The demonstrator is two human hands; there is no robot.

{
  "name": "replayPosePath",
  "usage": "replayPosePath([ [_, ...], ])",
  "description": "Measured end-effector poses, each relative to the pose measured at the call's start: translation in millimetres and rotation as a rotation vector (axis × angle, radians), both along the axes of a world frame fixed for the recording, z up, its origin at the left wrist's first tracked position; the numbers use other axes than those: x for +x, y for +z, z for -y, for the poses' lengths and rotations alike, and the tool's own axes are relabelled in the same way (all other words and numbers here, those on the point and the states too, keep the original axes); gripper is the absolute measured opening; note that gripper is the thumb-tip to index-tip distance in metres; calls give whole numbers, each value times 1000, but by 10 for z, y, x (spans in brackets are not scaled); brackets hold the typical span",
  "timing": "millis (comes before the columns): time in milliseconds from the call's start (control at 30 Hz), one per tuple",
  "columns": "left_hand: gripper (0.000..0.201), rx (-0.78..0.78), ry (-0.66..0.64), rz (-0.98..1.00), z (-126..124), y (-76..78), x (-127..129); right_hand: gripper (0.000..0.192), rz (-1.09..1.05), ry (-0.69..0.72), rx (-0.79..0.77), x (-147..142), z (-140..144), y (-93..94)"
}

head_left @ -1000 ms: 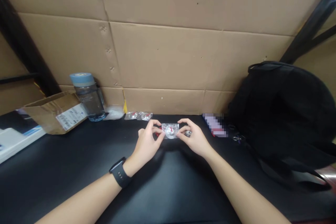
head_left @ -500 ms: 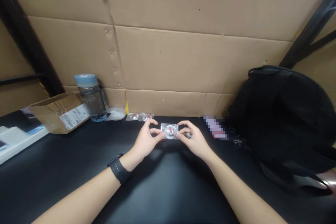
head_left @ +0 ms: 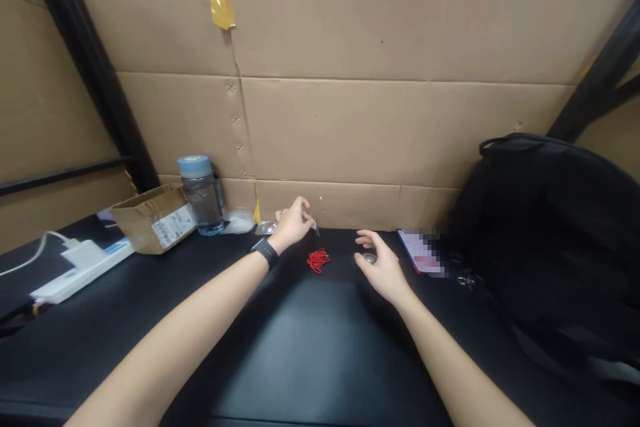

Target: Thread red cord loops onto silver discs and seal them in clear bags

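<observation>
A tall brown cardboard wall (head_left: 320, 133) stands along the back of a broad black tabletop (head_left: 320, 353), leaving little room for fingers near its foot; a knuckle could brush it and jolt whatever is held. The large black fabric backpack (head_left: 550, 240) sits to the right, well apart from both hands, its loose strap a possible snag only if a forearm swung wide. The transparent bottle with a pale blue lid (head_left: 203, 203) stands upright at the left; a careless sweep of the left arm that way might tip it.

The right hand (head_left: 383, 270) is spread, thumb and fingers apart, nothing visible between them. The left hand (head_left: 294, 221), near the wall, appears to pinch a thin clear plastic packet (head_left: 315, 229), of which only a sliver shows beyond the fingertips. Slick film and that narrow grip could let it slip, or drop it askew onto the other flat, shiny clear packet (head_left: 265, 227) lying just beside the wrist. The loose bundle of red cords (head_left: 318, 259) lies between the hands, easily dragged or tangled by a low sleeveless forearm. The small round silvery metal piece (head_left: 370, 257), partly hidden by the right hand, might be nudged or roll if the thumb knocked it; whether they touch, I cannot tell
</observation>
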State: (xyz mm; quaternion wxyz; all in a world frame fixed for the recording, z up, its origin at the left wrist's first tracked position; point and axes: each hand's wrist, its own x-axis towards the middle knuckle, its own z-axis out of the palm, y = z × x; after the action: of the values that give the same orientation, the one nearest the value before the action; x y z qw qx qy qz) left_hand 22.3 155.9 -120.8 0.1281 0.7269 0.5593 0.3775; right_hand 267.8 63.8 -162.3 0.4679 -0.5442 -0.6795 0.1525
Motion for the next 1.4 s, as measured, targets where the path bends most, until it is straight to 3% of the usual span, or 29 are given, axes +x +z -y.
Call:
replayPosePath([
  [200,27,-80,-2,-103,-236,-164,186,42,-80,-98,26,251,-100,21],
  [367,17,-55,23,-278,-252,-268,68,27,-39,-88,18,219,-80,49],
  [533,11,24,25,-441,-111,-312,-71,22,-18,-93,-18,196,-45,73],
  [633,20,81,-3,-484,9,-353,-93,22,-14,-94,-29,200,-50,67],
  [800,53,152,-149,-585,145,-501,-83,21,22,-90,-31,240,-67,55],
  [967,61,159,-140,-604,165,-654,-79,19,190,-77,-46,346,-112,34],
  [1133,55,156,-115,-566,174,-576,-99,13,360,-42,-48,419,-138,34],
  [1267,35,108,-252,-462,301,-443,-147,25,468,-24,-121,442,-90,33],
  [1400,26,104,-341,-451,569,-450,-203,37,532,24,-204,471,-72,7],
])
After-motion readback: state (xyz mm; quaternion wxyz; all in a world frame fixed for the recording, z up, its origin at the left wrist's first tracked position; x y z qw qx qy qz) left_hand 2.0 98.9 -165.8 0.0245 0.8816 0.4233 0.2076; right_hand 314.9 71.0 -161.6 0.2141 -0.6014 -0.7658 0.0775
